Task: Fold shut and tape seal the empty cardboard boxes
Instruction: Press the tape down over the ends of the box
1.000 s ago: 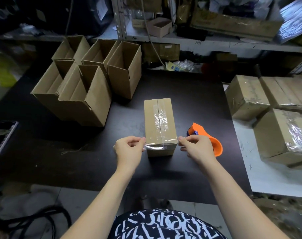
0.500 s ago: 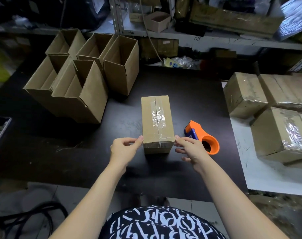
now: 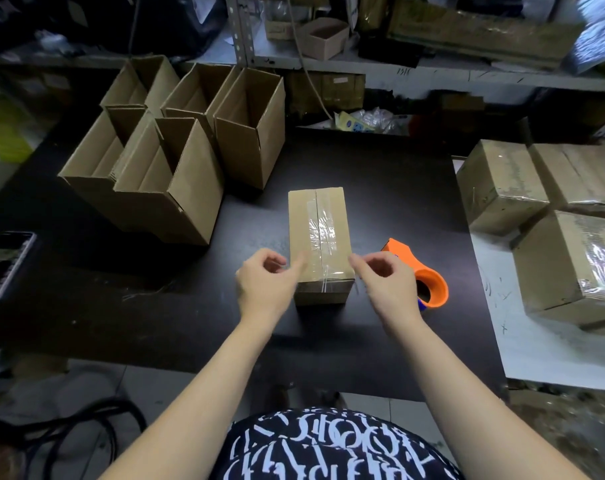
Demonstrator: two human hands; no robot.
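Note:
A small closed cardboard box (image 3: 316,233) lies on the black table (image 3: 148,306), with clear tape along its top seam and over its near edge. My left hand (image 3: 264,285) hovers at the box's near left corner, fingers loosely curled, thumb over the top edge. My right hand (image 3: 384,282) hovers at the near right corner, its forefinger tip close to the box's edge. Neither hand holds anything. An orange tape dispenser (image 3: 432,289) lies on the table just right of the box, partly hidden behind my right hand.
Several open empty boxes (image 3: 176,174) stand upright at the table's back left. Sealed boxes (image 3: 502,188) are stacked on a white surface (image 3: 543,348) to the right. A phone (image 3: 3,261) lies at the left edge. Cluttered shelves run along the back.
Both hands pressed against the box's near corners earlier; now they have come slightly off the box with the fingers curled. The box and the dispenser have stayed put.

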